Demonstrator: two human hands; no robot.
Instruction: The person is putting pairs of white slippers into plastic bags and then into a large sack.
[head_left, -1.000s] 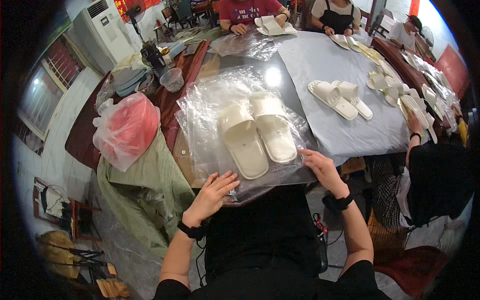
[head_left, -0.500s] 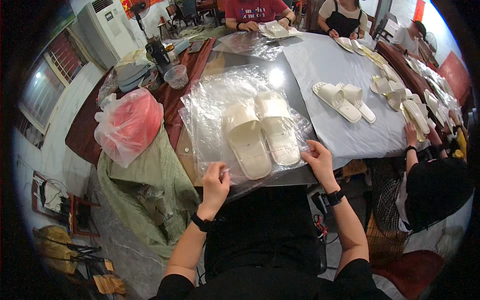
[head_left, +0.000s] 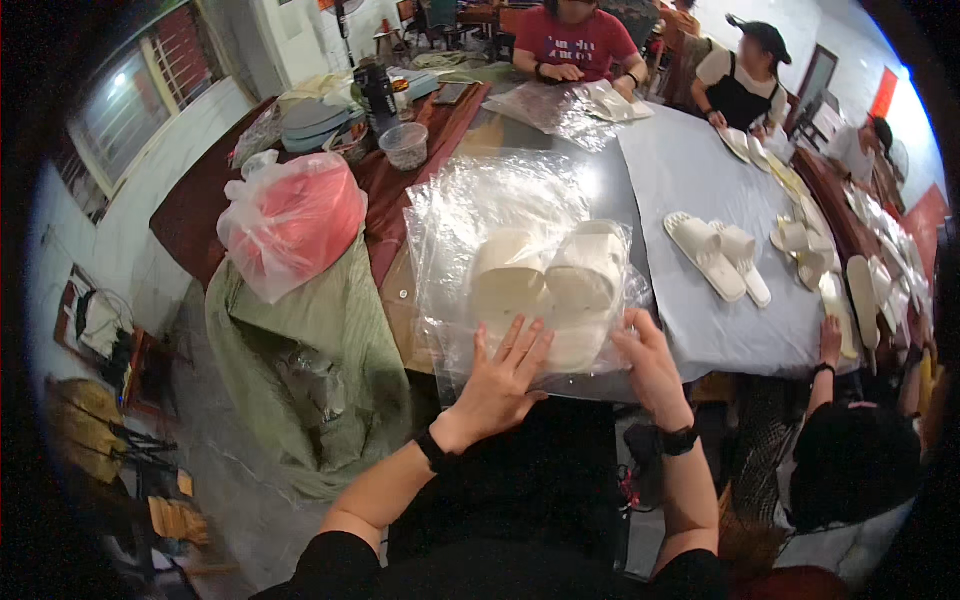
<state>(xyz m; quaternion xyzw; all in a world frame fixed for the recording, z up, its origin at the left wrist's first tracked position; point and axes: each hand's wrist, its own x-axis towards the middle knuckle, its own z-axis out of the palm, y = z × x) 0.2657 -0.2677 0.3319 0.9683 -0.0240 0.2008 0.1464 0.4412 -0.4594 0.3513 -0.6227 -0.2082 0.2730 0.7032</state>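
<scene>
A pair of cream slide slippers (head_left: pixel 586 272) lies inside a clear plastic bag (head_left: pixel 637 290) at the table's near edge, toes pointing away from me. My left hand (head_left: pixel 500 385) rests with spread fingers on the film over the slippers' heel ends. At the bag's right side my right hand (head_left: pixel 650 362) is closed, pinching the edge of the film between thumb and fingers. Beneath and behind the pair lie more flat clear bags (head_left: pixel 455 215). Glare on the plastic blurs the slippers' outlines.
Another pair of cream slippers (head_left: pixel 712 258) lies on the grey cloth (head_left: pixel 655 170) to the right. A white bag with something red inside (head_left: pixel 290 225) sits at the left, near a clear tub (head_left: pixel 404 147) and a black bottle (head_left: pixel 376 98). Several people work around the table.
My left hand has let go of the bag's near corner and moved right, onto the film over the slippers. My right hand stays at the bag's right edge. The whole view has shifted.
</scene>
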